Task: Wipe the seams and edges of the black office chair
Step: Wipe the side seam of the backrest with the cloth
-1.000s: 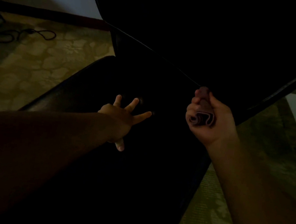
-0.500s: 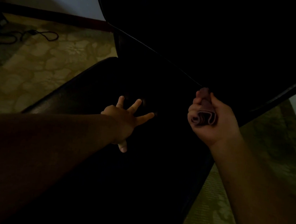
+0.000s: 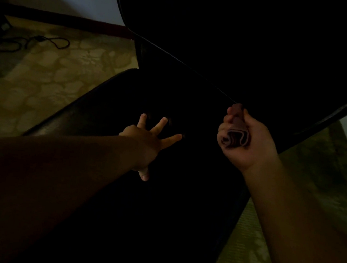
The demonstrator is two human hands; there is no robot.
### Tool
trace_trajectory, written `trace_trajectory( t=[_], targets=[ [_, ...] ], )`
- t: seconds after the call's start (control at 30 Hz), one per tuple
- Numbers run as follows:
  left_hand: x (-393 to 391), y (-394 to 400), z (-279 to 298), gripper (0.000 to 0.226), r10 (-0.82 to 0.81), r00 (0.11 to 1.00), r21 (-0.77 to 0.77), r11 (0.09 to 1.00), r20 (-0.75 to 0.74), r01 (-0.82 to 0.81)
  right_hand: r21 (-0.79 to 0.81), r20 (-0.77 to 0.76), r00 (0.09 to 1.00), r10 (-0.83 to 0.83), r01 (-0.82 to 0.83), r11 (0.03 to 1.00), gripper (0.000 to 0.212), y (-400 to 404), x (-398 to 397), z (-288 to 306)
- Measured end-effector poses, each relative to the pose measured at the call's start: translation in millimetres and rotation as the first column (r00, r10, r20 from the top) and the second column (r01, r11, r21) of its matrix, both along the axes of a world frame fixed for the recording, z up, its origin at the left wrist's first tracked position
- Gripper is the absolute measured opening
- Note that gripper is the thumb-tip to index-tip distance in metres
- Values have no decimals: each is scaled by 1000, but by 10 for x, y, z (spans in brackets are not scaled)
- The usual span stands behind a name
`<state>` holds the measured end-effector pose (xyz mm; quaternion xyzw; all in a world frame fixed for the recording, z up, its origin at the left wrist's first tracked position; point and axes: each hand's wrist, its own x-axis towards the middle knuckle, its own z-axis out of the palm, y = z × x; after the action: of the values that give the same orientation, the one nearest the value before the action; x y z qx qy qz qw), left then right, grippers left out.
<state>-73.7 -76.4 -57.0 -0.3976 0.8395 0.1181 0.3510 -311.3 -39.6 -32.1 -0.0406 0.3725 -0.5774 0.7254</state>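
Note:
The black office chair (image 3: 98, 107) fills the middle of the dim view, its seat below and its backrest (image 3: 251, 43) rising at the top right. My left hand (image 3: 150, 137) lies flat on the seat with its fingers spread. My right hand (image 3: 245, 142) grips a folded reddish cloth (image 3: 234, 137), whose upper end touches the thin piping seam (image 3: 185, 65) along the lower edge of the backrest.
Patterned beige floor (image 3: 52, 77) lies to the left and right of the chair. A black cable (image 3: 39, 41) loops on the floor at the upper left, near a dark skirting board and a pale wall.
Both hands have stayed almost where they were. The view has shifted slightly, and the cloth remains at the backrest seam.

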Motion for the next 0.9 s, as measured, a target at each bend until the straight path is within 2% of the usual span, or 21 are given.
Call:
trace_trajectory(
  t=[0.1, 0.2, 0.3, 0.43, 0.57, 0.7, 0.83, 0.9],
  targets=[
    [-18, -4, 28, 139, 3, 1000, 8, 1000, -9, -3, -14, -9, 1000, 5, -5, 1000, 18, -29, -3, 1],
    [-12, -2, 38, 138, 8, 1000, 14, 1000, -9, -8, 48, -45, 998, -39, 41, 998, 27, -57, 10, -5],
    [3, -10, 11, 140, 6, 1000, 10, 1000, -12, -5, -52, -18, 999, 39, -40, 998, 21, -33, 29, 5],
    [3, -3, 3, 140, 11, 1000, 9, 1000, -25, -10, 67, -67, 997, -47, 51, 996, 27, -77, 17, -26],
    [-7, 4, 7, 139, 5, 1000, 7, 1000, -24, -5, -70, -5, 999, 37, -37, 997, 19, -41, 45, 17],
    [12, -12, -22, 140, 11, 1000, 4, 1000, -28, -11, -6, -19, 999, -34, 34, 999, 26, -112, 62, 5],
    [15, -21, -42, 141, 8, 999, 2, 1000, -40, -8, -87, 39, 998, 45, -41, 995, 24, -92, 86, -9],
    [23, -22, -26, 139, 14, 999, 15, 1000, -47, -14, -38, 21, 1000, -6, 7, 999, 28, -117, 108, 2]
  ],
)
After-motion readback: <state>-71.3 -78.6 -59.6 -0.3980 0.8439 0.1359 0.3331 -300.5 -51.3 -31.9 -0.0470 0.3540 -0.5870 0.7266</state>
